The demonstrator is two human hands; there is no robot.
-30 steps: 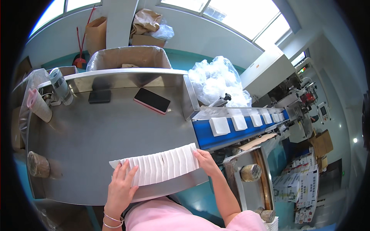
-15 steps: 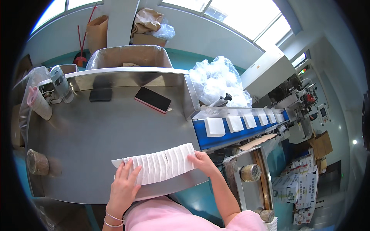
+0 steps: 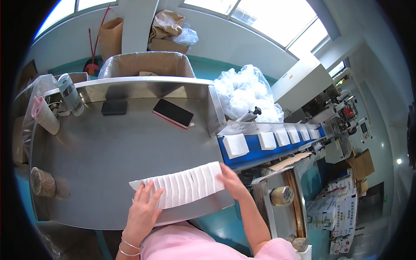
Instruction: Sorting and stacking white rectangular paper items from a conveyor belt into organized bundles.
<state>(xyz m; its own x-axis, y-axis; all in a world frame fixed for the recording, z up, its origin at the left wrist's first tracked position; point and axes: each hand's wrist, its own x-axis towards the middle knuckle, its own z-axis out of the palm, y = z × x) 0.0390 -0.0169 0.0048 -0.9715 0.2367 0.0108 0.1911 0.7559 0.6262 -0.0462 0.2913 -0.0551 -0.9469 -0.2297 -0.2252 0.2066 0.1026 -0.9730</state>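
A long row of folded white paper napkins [image 3: 184, 186], packed on edge, lies slantwise at the front of the metal table. My left hand [image 3: 145, 208] is at its left end, fingers spread over the napkins and thumb lower, holding that end. At the opposite end my right hand [image 3: 232, 182] has its fingers stretched along the outermost napkin, touching it from the side; its fingertips are slightly blurred and partly behind the row. On the blue conveyor belt [image 3: 252, 149], just beyond my right hand, several flat white napkin stacks [image 3: 235, 146] lie in a line.
A phone [image 3: 173, 113] and a dark flat object [image 3: 114, 107] lie toward the table's back. A clear bottle [image 3: 70, 95] and a pink cup [image 3: 44, 115] stand at the left. A wrapped brown roll [image 3: 42, 182] sits by the left edge. Behind the table is a lined carton [image 3: 173, 64].
The napkin row and both hands have shifted slightly right. My right fingers have straightened along the row's end. The nearest stack on the belt has come closer and turned a little.
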